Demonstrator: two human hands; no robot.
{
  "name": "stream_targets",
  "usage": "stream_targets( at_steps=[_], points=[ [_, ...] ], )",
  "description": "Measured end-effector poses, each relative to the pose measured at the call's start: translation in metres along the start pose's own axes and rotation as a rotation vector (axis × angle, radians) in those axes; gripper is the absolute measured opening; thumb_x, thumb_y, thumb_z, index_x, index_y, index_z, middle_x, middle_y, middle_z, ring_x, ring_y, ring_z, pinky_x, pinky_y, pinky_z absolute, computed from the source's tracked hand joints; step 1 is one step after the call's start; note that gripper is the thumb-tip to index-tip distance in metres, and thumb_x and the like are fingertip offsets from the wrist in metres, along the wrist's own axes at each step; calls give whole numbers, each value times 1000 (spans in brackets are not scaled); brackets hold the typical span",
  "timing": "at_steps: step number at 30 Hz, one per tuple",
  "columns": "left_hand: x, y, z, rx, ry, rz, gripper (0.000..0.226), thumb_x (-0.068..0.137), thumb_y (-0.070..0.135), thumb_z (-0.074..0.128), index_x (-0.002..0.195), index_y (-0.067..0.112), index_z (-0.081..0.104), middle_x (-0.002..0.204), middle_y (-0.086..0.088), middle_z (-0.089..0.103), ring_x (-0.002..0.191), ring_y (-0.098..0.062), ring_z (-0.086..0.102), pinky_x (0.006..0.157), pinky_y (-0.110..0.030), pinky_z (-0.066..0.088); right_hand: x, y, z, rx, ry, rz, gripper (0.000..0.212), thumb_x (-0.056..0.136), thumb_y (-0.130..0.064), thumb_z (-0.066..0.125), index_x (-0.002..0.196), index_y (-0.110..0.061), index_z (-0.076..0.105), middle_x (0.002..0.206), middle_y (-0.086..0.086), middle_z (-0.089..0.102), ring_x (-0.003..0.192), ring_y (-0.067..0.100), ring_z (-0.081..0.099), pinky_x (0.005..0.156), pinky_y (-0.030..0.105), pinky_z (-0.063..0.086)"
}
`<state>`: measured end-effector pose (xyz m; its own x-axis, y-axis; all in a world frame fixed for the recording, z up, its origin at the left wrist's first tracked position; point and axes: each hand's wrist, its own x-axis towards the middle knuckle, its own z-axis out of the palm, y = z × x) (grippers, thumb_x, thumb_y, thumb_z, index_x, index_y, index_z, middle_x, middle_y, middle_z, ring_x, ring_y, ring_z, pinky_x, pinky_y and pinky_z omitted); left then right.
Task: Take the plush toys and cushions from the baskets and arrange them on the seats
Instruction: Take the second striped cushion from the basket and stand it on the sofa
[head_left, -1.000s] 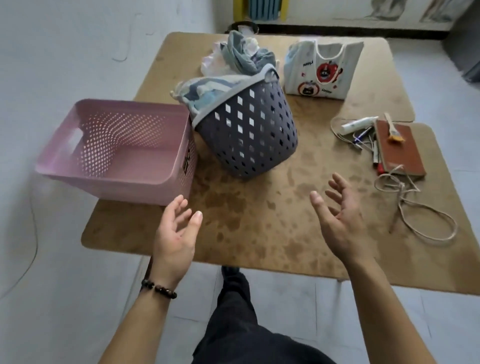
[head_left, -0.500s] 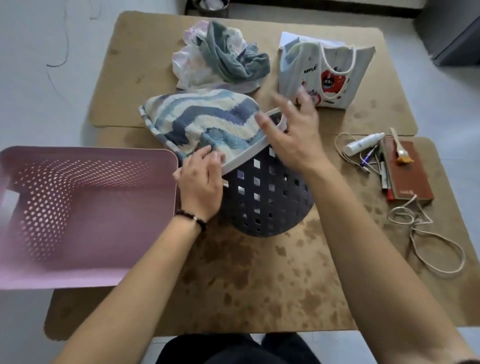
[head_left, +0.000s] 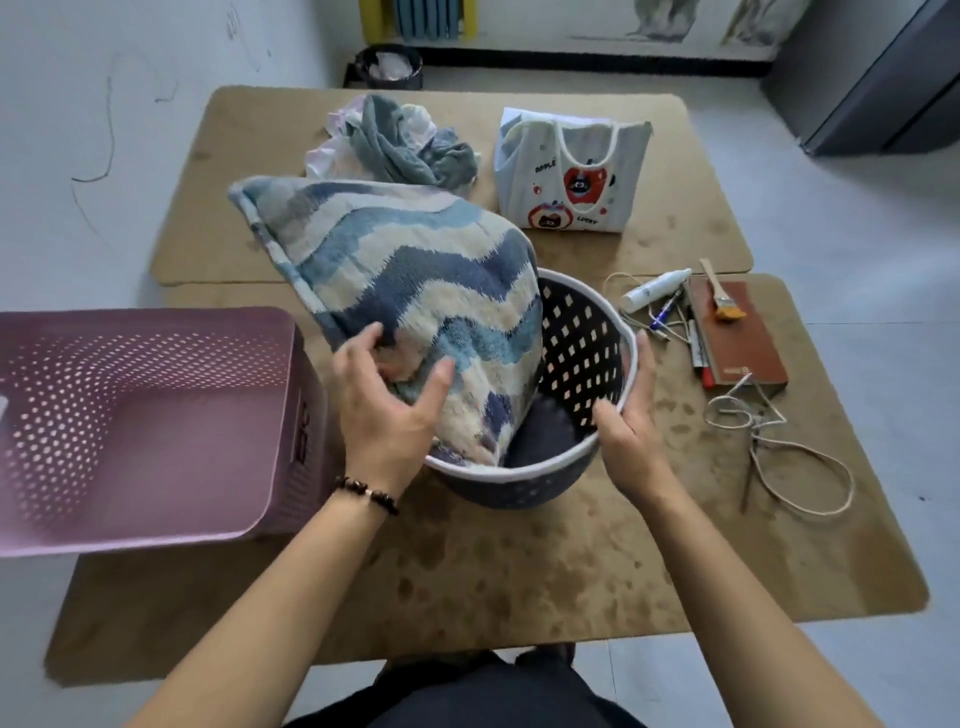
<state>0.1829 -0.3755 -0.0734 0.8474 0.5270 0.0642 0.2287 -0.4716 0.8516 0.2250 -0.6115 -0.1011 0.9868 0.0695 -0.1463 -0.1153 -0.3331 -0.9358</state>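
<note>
Cushion (head_left: 415, 291) is sticking half out of the grey basket (head_left: 582, 343); left hand (head_left: 387, 405) is gripping its lower edge, right hand (head_left: 631, 431) is clasping the basket rim. Probably soft and light; pinching near the corners should work.

Two baskets – pink rectangular (head_left: 156, 415), dark round (head_left: 582, 364). One wavy-striped cushion (head_left: 415, 280). One printed tote bag (head_left: 569, 176). One heap of crumpled cloths (head_left: 400, 140), number unclear. One brown notebook (head_left: 737, 332), one paintbrush (head_left: 719, 293), one white tube (head_left: 657, 283) – pens beside it too blurred to count. Two hands (head_left: 389, 410) (head_left: 631, 436).
</note>
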Motion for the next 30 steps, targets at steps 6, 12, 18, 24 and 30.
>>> stream_targets(
  at_steps=[6, 12, 18, 24, 30],
  points=[
    [34, 67, 13, -66, 341, -255, 133, 63, 76, 78, 159, 12, 11, 162, -20, 14, 151, -35, 17, 120, -59, 20, -49, 41, -23, -11, -27, 110, 93, 87, -8, 44, 157, -43, -8, 167, -3, 22, 136, -9, 39, 113, 29, 40],
    [79, 82, 9, -101, 193, -614, 160, 54, 61, 93, 158, 18, -21, 167, -24, 4, 153, -40, 20, 123, -53, 25, -57, 52, -13, -50, 121, 35, 94, 84, 7, 51, 160, -21, 3, 167, 2, -2, 141, -18, -2, 110, 1, 7],
    [77, 31, -7, -534, -214, -714, 59, 62, 39, 96, 110, 14, 75, 122, -11, 73, 110, -25, 70, 104, -41, 52, -42, 66, -16, 339, -106, 673, 84, 54, -22, 62, 134, -26, 39, 114, 10, 56, 89, 35, 65, 81, 50, 57],
    [18, 37, -2, -667, -174, -549, 10, 88, 26, 76, 94, 19, 81, 105, 1, 79, 100, -15, 73, 90, -31, 59, -35, 51, -24, 356, -132, 709, 44, 80, 2, 36, 119, -16, 42, 102, 18, 52, 53, 31, 61, 49, 40, 57],
    [-5, 81, 0, -856, 49, -169, 68, 69, 12, 91, 128, -3, 62, 122, -16, 73, 111, -32, 72, 87, -44, 61, -30, 47, -17, 334, -111, 661, 45, 83, 0, 33, 123, -15, 48, 101, 17, 66, 58, 33, 66, 48, 41, 57]
  ],
)
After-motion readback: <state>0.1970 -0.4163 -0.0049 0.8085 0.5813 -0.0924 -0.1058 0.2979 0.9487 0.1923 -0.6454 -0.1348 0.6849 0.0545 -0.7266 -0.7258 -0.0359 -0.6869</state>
